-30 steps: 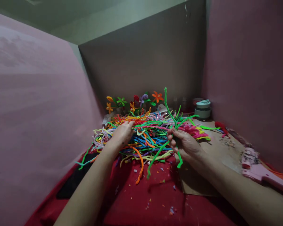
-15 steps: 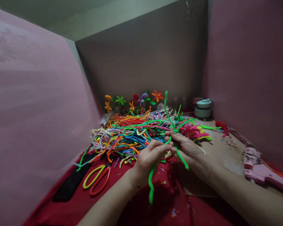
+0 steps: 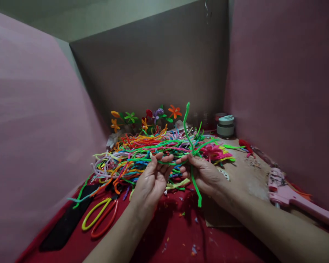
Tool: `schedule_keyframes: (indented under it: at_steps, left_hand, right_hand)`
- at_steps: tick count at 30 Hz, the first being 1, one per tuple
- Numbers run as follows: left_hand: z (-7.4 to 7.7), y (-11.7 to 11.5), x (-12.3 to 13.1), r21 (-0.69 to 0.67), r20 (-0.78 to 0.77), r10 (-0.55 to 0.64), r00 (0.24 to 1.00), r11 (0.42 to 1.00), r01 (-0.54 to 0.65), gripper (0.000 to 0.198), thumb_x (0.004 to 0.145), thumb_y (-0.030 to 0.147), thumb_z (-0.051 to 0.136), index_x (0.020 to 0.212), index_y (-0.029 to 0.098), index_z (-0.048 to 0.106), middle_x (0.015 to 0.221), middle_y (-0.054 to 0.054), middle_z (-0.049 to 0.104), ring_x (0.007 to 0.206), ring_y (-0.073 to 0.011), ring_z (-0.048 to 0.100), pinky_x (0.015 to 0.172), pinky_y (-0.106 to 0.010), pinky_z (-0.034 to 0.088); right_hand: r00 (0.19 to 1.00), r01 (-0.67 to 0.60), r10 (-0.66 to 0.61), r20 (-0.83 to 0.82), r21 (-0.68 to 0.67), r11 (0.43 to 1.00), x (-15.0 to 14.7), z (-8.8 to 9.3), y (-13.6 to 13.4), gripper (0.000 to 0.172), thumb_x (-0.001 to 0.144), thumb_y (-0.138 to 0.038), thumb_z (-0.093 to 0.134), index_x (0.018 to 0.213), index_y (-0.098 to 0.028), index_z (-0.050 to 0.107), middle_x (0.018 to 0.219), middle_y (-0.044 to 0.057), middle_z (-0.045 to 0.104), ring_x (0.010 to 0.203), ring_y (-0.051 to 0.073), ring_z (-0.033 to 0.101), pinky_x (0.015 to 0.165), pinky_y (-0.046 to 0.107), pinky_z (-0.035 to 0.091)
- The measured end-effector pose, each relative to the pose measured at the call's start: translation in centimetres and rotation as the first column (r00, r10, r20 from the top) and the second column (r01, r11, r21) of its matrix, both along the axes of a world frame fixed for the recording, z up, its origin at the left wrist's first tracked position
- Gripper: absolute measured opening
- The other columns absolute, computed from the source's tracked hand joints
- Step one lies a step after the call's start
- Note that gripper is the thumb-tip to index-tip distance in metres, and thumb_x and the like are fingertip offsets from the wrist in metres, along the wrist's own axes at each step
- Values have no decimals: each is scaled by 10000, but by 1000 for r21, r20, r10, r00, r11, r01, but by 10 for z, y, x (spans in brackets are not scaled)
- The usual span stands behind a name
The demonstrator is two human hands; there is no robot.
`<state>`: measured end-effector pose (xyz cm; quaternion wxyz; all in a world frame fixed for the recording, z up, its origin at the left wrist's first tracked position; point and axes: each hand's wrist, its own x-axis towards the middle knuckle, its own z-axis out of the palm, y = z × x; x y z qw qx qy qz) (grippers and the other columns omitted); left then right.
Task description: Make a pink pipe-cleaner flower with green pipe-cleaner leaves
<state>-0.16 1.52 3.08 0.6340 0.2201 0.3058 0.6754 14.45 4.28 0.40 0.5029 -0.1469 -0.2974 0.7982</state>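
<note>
My left hand (image 3: 151, 179) and my right hand (image 3: 201, 173) are raised side by side over a red cloth (image 3: 170, 233). Both pinch the same bright green pipe cleaner (image 3: 195, 184): a short stretch runs between the fingertips. One end hangs down below my right hand and another rises up behind it. Just beyond my hands lies a big heap of pipe cleaners (image 3: 142, 153) in many colours.
Several finished pipe-cleaner flowers (image 3: 153, 117) stand at the back against a cardboard wall. Scissors with yellow and orange handles (image 3: 98, 219) lie at the front left. A pink glue gun (image 3: 287, 197) rests at the right. A small round container (image 3: 225, 126) sits in the back corner. A pink flower (image 3: 215, 151) lies nearby.
My left hand left the heap, came across to my right hand and took hold of the green pipe cleaner. The long hanging end has been pulled up between both hands.
</note>
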Motion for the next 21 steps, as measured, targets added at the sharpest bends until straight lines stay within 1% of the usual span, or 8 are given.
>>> schedule_keyframes:
  at_steps: [3,7,9,12,14,16,18,21]
  left_hand:
    - [9,-1,-2,-56,51,31,998,998,-28,217,887,201,408,823,126,602,614,-30,620,671,-129,640,677,-297,543]
    - [10,-1,-5,-32,43,3,999,999,-2,291,912,183,333,783,112,585,438,45,455,436,-55,515,600,-207,521]
    - [6,0,-8,25,-21,16,1000,1000,-16,246,891,190,398,766,107,594,456,30,481,486,-69,546,608,-201,511]
    - [-3,-3,-12,154,-198,35,980,988,-4,148,777,231,598,879,128,625,686,-27,627,718,-128,620,677,-227,503]
    - [-8,-6,-13,148,-389,-13,921,986,77,284,689,217,687,959,156,625,863,-44,658,791,-148,622,680,-226,491]
    - [-13,-9,-12,79,-554,-112,825,980,185,343,656,192,707,987,168,621,939,-54,663,807,-169,629,695,-244,484]
    - [-17,-11,-11,28,-631,-181,754,966,256,319,674,215,692,981,163,622,932,-70,671,805,-193,635,717,-281,480]
    - [-21,-12,-8,45,-686,-146,713,969,243,322,706,263,665,1013,181,608,879,-59,674,752,-184,632,669,-279,475]
  right_hand:
    - [998,-45,45,44,8,999,-2,-4,-1,209,784,-294,604,729,-103,667,628,69,663,479,106,592,471,192,499]
    - [993,-91,90,81,7,996,-2,-6,-3,230,814,-288,563,715,-105,660,560,64,642,445,103,576,442,182,474]
    - [991,-98,97,94,12,995,-1,-6,-2,239,835,-268,527,708,-109,651,567,67,643,440,103,573,437,185,471]
    - [993,-61,60,101,6,998,1,-4,2,238,858,-211,472,719,-112,638,615,66,654,442,95,573,396,163,445]
    - [995,-26,28,93,-18,999,1,-3,4,227,859,-179,457,728,-114,631,670,64,662,470,92,582,378,150,431]
    - [996,-46,48,81,-31,998,1,-4,6,206,856,-180,457,761,-123,631,673,57,657,473,97,576,386,167,442]
    - [994,-72,74,84,-28,997,0,-6,6,181,848,-202,474,799,-131,633,623,48,638,436,96,544,374,179,429]
    - [994,-31,32,107,-7,999,-1,-7,4,142,806,-213,536,775,-118,636,612,45,615,424,80,513,321,147,331]
